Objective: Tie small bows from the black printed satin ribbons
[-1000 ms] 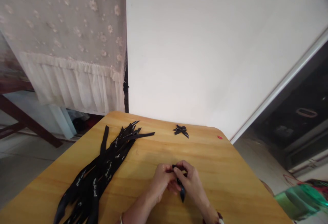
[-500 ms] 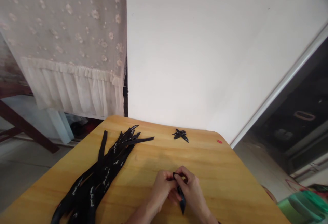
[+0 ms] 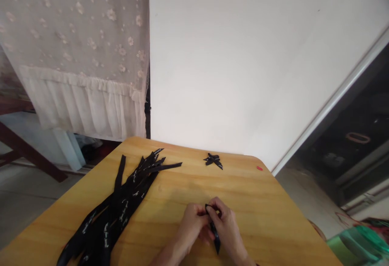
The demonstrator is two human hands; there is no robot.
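Close together over the near middle of the table, my left hand (image 3: 193,222) and my right hand (image 3: 225,222) both pinch one black ribbon (image 3: 216,238). A small fold of it sticks up between the fingertips, and a pointed tail hangs down below them. The middle of the ribbon is hidden behind my fingers. To the left lies a long bundle of black ribbons (image 3: 121,205) with white script on them. A finished-looking black bow (image 3: 213,159) rests near the table's back edge.
The wooden table (image 3: 170,225) has a small red piece (image 3: 259,168) at its far right corner. A white panel (image 3: 206,63) stands right behind it. At the left hangs a lace curtain (image 3: 82,55); a green translucent container (image 3: 358,243) sits at the lower right.
Both hands keep their pinch on the ribbon in nearly the same place. The ribbon's hanging tail has turned slightly. The view has shifted a little.
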